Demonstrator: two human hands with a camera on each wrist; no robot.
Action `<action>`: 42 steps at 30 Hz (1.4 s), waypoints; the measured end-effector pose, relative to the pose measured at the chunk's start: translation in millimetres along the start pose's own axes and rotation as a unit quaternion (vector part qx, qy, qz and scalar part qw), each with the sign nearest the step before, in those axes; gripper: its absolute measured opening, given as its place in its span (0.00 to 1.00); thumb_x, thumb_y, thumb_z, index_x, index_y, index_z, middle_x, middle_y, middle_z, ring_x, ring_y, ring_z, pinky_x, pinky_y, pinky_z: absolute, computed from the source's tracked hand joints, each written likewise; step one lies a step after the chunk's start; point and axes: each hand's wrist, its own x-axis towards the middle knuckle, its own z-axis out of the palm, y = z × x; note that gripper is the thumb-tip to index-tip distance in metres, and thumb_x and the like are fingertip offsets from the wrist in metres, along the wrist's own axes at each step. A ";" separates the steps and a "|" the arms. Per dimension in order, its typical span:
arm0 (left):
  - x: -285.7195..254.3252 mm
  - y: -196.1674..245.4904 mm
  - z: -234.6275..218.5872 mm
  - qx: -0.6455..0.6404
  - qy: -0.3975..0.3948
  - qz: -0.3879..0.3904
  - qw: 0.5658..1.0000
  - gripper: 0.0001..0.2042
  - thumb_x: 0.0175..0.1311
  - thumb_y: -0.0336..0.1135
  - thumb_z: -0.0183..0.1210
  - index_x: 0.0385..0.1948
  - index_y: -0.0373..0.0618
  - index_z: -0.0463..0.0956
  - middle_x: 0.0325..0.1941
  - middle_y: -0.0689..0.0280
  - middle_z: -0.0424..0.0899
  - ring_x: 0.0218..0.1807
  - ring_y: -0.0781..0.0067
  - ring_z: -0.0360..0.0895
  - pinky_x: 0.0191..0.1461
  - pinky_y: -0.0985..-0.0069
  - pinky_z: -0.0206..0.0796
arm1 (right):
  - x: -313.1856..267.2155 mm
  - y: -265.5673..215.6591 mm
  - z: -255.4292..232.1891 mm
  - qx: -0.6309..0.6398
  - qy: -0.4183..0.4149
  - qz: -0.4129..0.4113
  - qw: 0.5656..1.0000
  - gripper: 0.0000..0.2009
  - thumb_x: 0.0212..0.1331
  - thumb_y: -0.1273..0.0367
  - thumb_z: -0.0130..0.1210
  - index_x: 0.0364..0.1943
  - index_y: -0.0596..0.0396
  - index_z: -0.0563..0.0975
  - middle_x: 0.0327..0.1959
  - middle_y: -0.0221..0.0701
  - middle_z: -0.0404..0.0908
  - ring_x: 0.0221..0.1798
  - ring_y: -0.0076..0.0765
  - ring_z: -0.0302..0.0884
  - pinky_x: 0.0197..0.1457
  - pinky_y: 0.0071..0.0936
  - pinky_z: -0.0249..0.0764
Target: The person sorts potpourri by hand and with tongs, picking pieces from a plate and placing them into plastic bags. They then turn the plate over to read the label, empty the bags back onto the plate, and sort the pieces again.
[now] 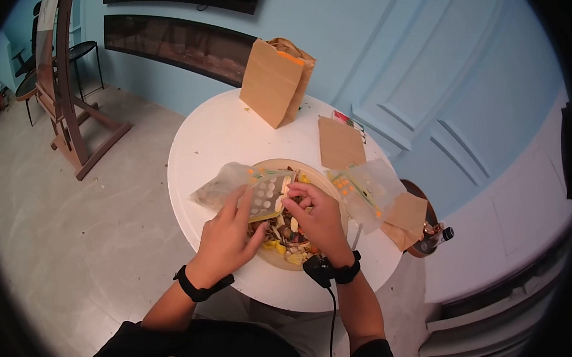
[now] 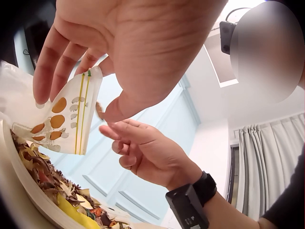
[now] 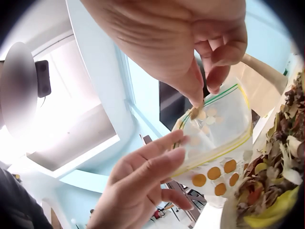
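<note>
A round wooden bowl (image 1: 263,263) holds a mix of dried leaves and plant pieces (image 3: 267,186), some bright yellow. A translucent zip bag (image 1: 262,192) with round orange dots and a yellow-green seal leans over its far left side, its mouth apart. My left hand (image 1: 224,236) lies along the bag with fingers mostly straight and thumb spread away; its fingertips overlap the bag in the left wrist view. My right hand (image 1: 319,219) pinches a small brown dried piece (image 3: 194,112) between thumb and fingertips, right at the bag's mouth.
A second zip bag (image 1: 365,190) and a flat brown paper piece (image 1: 341,142) lie right of the bowl on the round white table (image 1: 195,141). A paper bag (image 1: 270,81) stands at the back. Another folded paper piece (image 1: 406,218) sits at the right edge, near a dark bottle (image 1: 441,237).
</note>
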 end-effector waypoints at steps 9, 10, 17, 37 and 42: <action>-2.1 -11.6 -8.4 -0.012 0.052 -0.032 0.998 0.32 0.61 0.34 0.65 0.67 0.33 0.64 0.67 0.47 0.71 0.30 0.59 0.83 0.31 0.70 0.78 | -24.9 39.0 -10.9 -0.321 -0.252 0.015 0.913 0.09 0.60 0.67 0.64 0.44 0.47 0.86 0.37 0.33 0.87 0.37 0.38 0.85 0.41 0.32 0.78; -1.3 -11.9 -7.5 -0.017 0.053 -0.027 0.998 0.32 0.61 0.34 0.65 0.67 0.32 0.64 0.67 0.47 0.71 0.30 0.60 0.83 0.31 0.71 0.78 | -28.7 40.2 -6.9 -0.336 -0.248 0.004 0.909 0.09 0.59 0.67 0.64 0.44 0.46 0.86 0.37 0.33 0.86 0.39 0.41 0.85 0.42 0.35 0.78; -1.9 -11.4 -6.3 -0.023 0.049 -0.031 0.998 0.32 0.61 0.34 0.65 0.66 0.32 0.65 0.67 0.47 0.71 0.30 0.60 0.83 0.31 0.71 0.77 | -27.8 33.8 -2.6 -0.373 -0.263 0.004 0.890 0.08 0.56 0.65 0.65 0.39 0.45 0.86 0.35 0.32 0.84 0.42 0.43 0.84 0.43 0.39 0.77; -4.3 -14.4 -6.3 -0.024 0.043 -0.036 0.998 0.32 0.62 0.35 0.65 0.66 0.31 0.65 0.66 0.46 0.71 0.26 0.60 0.82 0.31 0.69 0.77 | -26.0 32.3 -13.4 -0.308 -0.192 -0.029 0.931 0.08 0.60 0.63 0.65 0.38 0.49 0.86 0.30 0.31 0.84 0.33 0.39 0.83 0.36 0.33 0.77; -4.3 -11.5 -8.0 -0.021 0.024 -0.039 0.999 0.31 0.62 0.36 0.64 0.65 0.32 0.65 0.66 0.48 0.71 0.27 0.58 0.83 0.34 0.67 0.78 | -20.6 16.1 -17.6 -0.186 -0.142 0.037 0.972 0.09 0.65 0.64 0.62 0.40 0.55 0.84 0.29 0.34 0.85 0.28 0.33 0.83 0.33 0.28 0.76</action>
